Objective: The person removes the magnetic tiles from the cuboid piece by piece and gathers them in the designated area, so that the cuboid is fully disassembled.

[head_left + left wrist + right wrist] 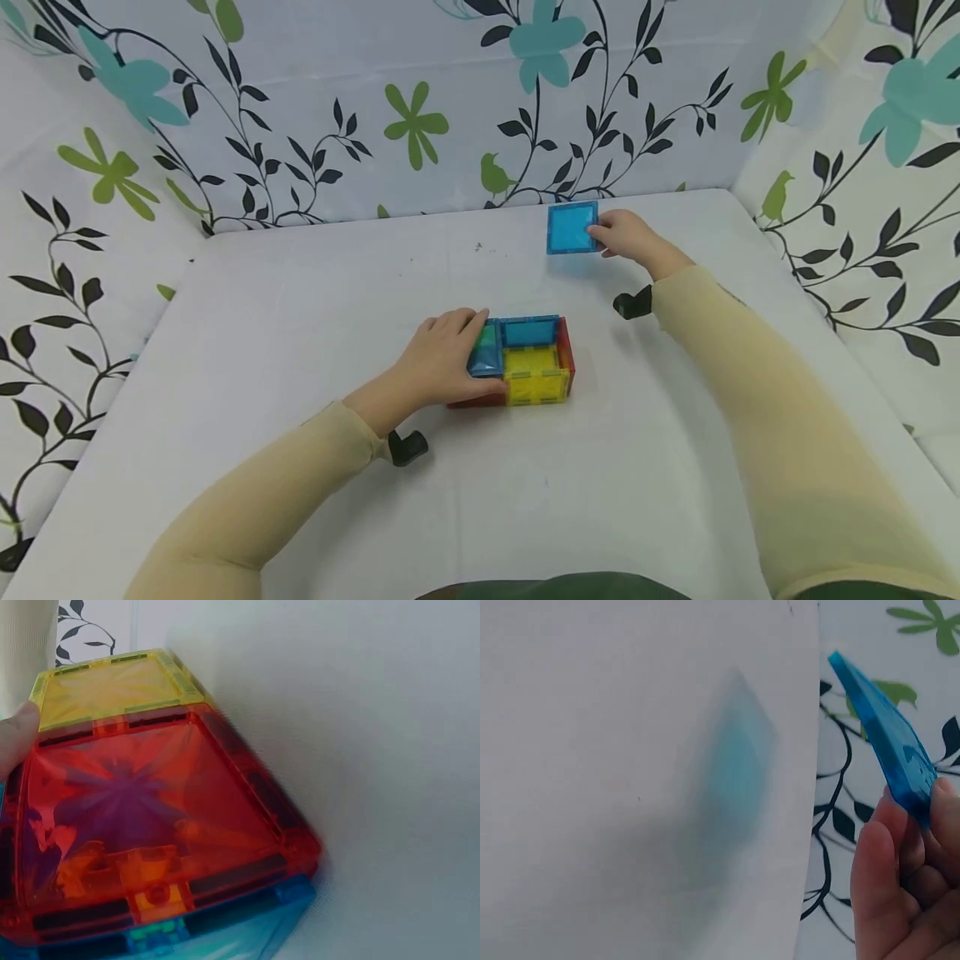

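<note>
A translucent blue square magnetic tile is pinched at its right edge by my right hand, up off the table. In the right wrist view, thumb and fingertips hold the blue tile by one end. Nearer the middle of the table sits a box of magnetic tiles, with yellow, red and blue walls. My left hand grips the box's left part, thumb on the near side and fingers over the far side, hiding some of it. The left wrist view shows a red tile beside a yellow tile.
The box and both arms are over a white-covered table. Behind it hangs a patterned cloth with leaves and flowers, and similar cloth covers both sides. A dark wrist-worn piece juts from the right sleeve.
</note>
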The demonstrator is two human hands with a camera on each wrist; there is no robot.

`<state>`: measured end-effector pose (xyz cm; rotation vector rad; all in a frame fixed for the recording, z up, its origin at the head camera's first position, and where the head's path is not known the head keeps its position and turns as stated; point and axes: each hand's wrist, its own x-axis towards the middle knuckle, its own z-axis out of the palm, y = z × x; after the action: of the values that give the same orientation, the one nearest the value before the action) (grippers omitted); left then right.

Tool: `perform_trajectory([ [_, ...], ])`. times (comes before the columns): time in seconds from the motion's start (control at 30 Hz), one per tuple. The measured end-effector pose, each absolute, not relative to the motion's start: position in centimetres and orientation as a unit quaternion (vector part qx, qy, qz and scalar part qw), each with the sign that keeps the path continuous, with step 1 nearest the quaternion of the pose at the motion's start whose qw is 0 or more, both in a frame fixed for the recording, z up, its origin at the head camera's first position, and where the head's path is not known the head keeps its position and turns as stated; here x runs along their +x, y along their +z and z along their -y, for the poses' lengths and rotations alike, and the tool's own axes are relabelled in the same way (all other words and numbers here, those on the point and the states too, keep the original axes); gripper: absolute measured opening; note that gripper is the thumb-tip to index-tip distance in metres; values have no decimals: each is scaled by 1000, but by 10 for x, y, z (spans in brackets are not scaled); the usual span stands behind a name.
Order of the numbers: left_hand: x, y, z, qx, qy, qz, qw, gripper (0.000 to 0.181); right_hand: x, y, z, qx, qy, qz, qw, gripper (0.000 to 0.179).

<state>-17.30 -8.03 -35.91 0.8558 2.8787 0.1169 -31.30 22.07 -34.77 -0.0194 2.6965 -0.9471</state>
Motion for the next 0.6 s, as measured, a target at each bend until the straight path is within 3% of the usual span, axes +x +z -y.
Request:
perform_trajectory([
  [0.37,-172,-363,86,279,49,-957,64,102,-344,-379,-230,88,-340,-915,200,45],
  [0.6,-174,-363,86,283,50,-956,57,102,-348,-389,-228,88,-313,-929,177,39],
])
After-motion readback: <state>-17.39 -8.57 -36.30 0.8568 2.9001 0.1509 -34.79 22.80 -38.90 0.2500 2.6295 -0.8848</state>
